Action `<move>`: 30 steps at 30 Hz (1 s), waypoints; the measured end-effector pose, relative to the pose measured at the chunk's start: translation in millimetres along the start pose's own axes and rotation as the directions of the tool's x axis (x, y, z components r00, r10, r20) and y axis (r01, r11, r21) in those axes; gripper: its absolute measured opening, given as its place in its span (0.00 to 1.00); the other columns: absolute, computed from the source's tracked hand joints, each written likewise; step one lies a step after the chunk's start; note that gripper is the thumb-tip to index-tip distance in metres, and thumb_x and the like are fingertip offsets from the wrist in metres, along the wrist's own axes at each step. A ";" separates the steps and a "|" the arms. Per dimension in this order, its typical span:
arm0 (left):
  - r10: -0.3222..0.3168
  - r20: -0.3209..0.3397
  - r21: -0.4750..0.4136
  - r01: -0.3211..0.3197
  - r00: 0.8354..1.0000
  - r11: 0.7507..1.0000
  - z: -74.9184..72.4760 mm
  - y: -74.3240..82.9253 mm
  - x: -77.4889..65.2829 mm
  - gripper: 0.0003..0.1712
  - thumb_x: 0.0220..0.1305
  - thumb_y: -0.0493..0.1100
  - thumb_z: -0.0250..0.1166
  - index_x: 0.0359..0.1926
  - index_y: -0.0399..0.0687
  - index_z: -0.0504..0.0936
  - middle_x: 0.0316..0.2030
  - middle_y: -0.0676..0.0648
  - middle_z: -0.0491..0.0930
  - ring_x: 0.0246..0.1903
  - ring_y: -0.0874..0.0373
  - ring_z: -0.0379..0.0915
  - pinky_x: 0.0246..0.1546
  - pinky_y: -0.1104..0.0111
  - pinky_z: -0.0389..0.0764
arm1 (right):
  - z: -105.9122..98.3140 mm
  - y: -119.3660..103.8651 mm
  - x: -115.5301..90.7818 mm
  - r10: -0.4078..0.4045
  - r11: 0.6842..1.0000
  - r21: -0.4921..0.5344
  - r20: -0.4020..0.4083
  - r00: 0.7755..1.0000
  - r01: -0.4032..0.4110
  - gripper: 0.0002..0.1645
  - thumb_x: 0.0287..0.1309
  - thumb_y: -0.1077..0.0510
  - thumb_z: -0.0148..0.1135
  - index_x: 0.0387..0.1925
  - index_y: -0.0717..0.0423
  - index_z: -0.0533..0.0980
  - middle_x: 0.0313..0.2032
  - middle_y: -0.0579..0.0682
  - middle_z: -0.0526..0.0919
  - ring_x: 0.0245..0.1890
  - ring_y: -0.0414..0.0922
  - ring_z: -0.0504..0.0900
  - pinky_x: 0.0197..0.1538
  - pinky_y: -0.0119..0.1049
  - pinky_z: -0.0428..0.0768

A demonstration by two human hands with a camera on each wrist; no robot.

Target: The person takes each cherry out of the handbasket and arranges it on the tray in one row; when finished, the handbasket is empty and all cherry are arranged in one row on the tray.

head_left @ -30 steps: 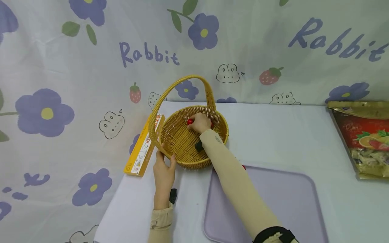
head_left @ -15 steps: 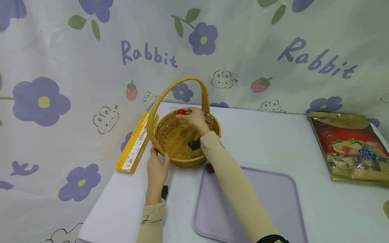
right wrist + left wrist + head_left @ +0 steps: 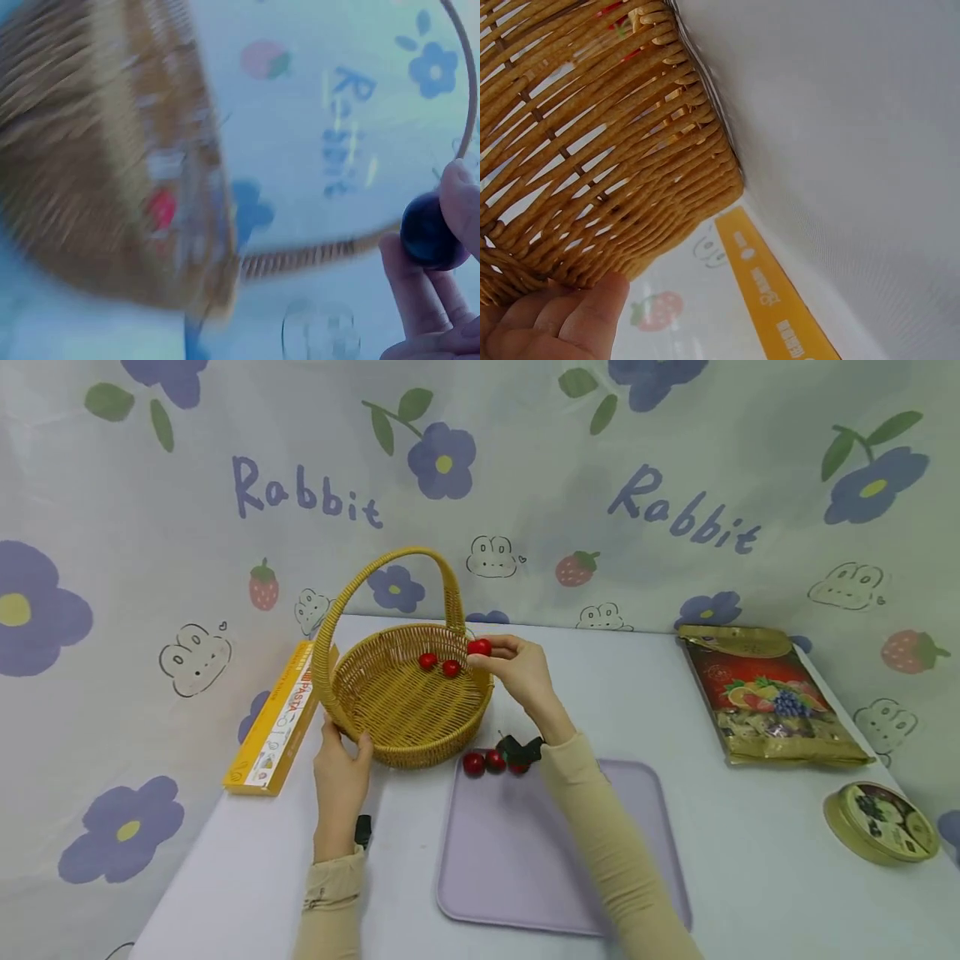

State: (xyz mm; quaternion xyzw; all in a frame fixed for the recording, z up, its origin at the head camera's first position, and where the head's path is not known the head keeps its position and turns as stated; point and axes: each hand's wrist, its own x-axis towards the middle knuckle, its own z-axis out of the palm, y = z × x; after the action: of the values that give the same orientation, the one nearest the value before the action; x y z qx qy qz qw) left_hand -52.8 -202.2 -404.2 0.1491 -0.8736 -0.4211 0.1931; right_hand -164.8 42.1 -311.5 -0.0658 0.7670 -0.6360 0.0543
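Note:
A yellow woven basket [image 3: 420, 753] with a tall arched handle [image 3: 327, 652] stands at the back of the table. My left hand [image 3: 339, 785] grips its left front side, by the foot of the handle; in the left wrist view its fingers [image 3: 600, 307] lie against the wicker. At the right rim, my right hand [image 3: 529, 678] pinches a red cherry [image 3: 479, 647] between thumb and fingertips; the right wrist view shows this cherry [image 3: 429, 231] dark and round. Two red cherries [image 3: 451, 668] lie inside the basket, towards the back right.
A lilac tray [image 3: 536, 860] lies in front, with several cherries [image 3: 474, 764] along its back edge. A yellow pasta box [image 3: 273, 727] sits left of the basket. Farther right are a red and gold bag [image 3: 772, 693] and a round tin [image 3: 879, 825]. A printed cloth [image 3: 525, 493] hangs behind.
My right hand has come up from inside the basket and moved to its right rim, cherry in its fingertips. Two cherries in the basket now show. My left hand stays on the basket; the head view has turned right.

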 end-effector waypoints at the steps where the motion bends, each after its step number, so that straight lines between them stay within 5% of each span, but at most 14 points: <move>1: -0.003 -0.001 -0.002 0.003 1.000 1.000 -2.1 -0.8 0.3 0.40 0.70 0.43 0.54 0.73 0.28 0.47 0.67 0.25 0.61 0.64 0.31 0.62 0.58 0.42 0.71 | -5.4 5.9 -6.0 0.002 1.000 -0.025 -0.021 1.000 -0.002 0.24 0.50 0.50 0.74 0.49 0.49 0.81 0.46 0.52 0.87 0.54 0.43 0.79 0.56 0.40 0.77; 7: 0.015 -0.032 -0.002 -0.015 0.999 1.000 -10.6 -3.0 4.3 0.40 0.70 0.43 0.54 0.73 0.30 0.47 0.66 0.25 0.62 0.64 0.30 0.62 0.60 0.40 0.68 | -27.1 51.5 -39.3 0.077 0.984 -0.150 -0.134 0.988 -0.097 0.23 0.47 0.50 0.75 0.47 0.48 0.82 0.44 0.51 0.88 0.56 0.45 0.77 0.46 0.37 0.73; 15: 0.020 -0.001 -0.030 -0.020 1.000 0.999 1.0 -2.0 1.2 0.40 0.71 0.45 0.53 0.73 0.30 0.47 0.65 0.24 0.63 0.63 0.30 0.63 0.57 0.40 0.71 | -41.2 99.0 -80.5 0.207 0.944 -0.210 -0.218 0.954 -0.253 0.24 0.45 0.51 0.76 0.46 0.55 0.82 0.41 0.55 0.88 0.46 0.49 0.83 0.46 0.38 0.76; 23: 0.013 -0.025 -0.026 -0.014 1.000 1.000 -0.9 -2.0 2.0 0.39 0.71 0.44 0.53 0.73 0.31 0.48 0.65 0.24 0.63 0.65 0.31 0.62 0.60 0.41 0.68 | -38.6 111.7 -91.5 0.123 0.889 -0.397 -0.271 0.955 -0.227 0.23 0.43 0.51 0.78 0.39 0.59 0.83 0.34 0.54 0.88 0.35 0.47 0.84 0.34 0.32 0.74; 30: 0.017 -0.014 -0.029 -0.017 1.000 0.999 0.6 -1.5 -0.2 0.39 0.70 0.44 0.53 0.73 0.31 0.49 0.66 0.25 0.63 0.65 0.31 0.61 0.61 0.41 0.68 | -36.3 111.9 -95.0 0.131 0.875 -0.419 -0.273 0.953 -0.240 0.24 0.40 0.50 0.79 0.39 0.57 0.82 0.32 0.53 0.88 0.33 0.45 0.84 0.34 0.33 0.76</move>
State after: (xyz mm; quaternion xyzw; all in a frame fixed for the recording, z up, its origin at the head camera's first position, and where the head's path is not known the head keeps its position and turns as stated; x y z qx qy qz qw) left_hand -52.7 -202.7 -405.8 0.1416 -0.8673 -0.4310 0.2047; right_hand -80.8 113.8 -414.8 0.0740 0.8962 -0.4373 0.0072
